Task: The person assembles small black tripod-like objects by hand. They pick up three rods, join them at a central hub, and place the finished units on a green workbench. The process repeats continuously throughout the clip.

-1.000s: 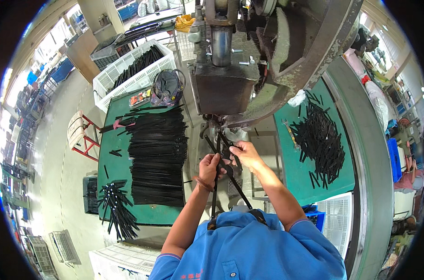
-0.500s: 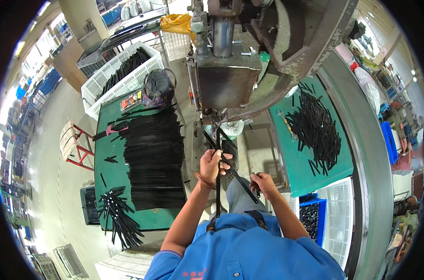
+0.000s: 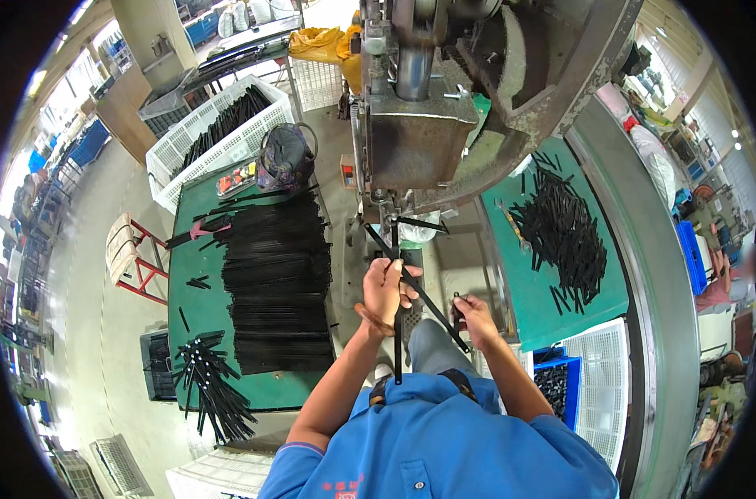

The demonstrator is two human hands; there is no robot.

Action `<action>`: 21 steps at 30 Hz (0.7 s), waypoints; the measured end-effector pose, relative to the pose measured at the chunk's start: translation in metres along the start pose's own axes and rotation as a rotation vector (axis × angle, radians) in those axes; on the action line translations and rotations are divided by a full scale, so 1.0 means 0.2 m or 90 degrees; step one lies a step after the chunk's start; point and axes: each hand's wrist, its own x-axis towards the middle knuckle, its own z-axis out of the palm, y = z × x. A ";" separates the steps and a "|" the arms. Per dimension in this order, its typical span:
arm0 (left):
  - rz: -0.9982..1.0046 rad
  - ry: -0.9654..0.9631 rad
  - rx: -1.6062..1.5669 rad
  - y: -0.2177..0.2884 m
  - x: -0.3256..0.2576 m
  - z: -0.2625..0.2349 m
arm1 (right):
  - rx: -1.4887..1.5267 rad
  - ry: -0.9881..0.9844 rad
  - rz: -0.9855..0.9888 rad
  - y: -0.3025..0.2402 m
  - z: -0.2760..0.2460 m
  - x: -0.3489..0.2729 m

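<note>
My left hand [image 3: 384,289] is closed around black flat strips that cross each other. One strip [image 3: 399,353] runs from the press [image 3: 421,150] back toward my waist; another strip [image 3: 446,323] slants down to the right. A shorter black piece [image 3: 423,224] juts out to the right at the press's tooling, whose contact with the strips I cannot make out. Lower and to the right, my right hand [image 3: 476,322] pinches a small dark piece [image 3: 456,303], mostly hidden by the fingers.
Left, a green table [image 3: 196,309] bears rows of long black strips [image 3: 278,283], a bag [image 3: 285,158] and a fanned bundle [image 3: 211,387]. A right-hand green table [image 3: 532,320] carries a heap of short strips [image 3: 565,233] and a wrench [image 3: 511,223]. Crates [image 3: 598,399] stand below it.
My left hand and its strips have moved slightly forward and right. The short piece at the press has swung to point right. My right hand has lifted a little forward.
</note>
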 end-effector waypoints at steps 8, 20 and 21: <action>-0.015 0.092 -0.028 0.02 -0.16 -0.25 | -0.148 -0.104 -0.277 -0.47 0.39 0.24; 0.065 0.217 -0.060 -0.13 -0.31 -0.40 | -0.200 -0.116 -0.267 -0.54 0.65 0.42; 0.063 0.216 -0.072 -0.13 -0.32 -0.38 | -0.102 -0.154 -0.153 -0.52 0.64 0.43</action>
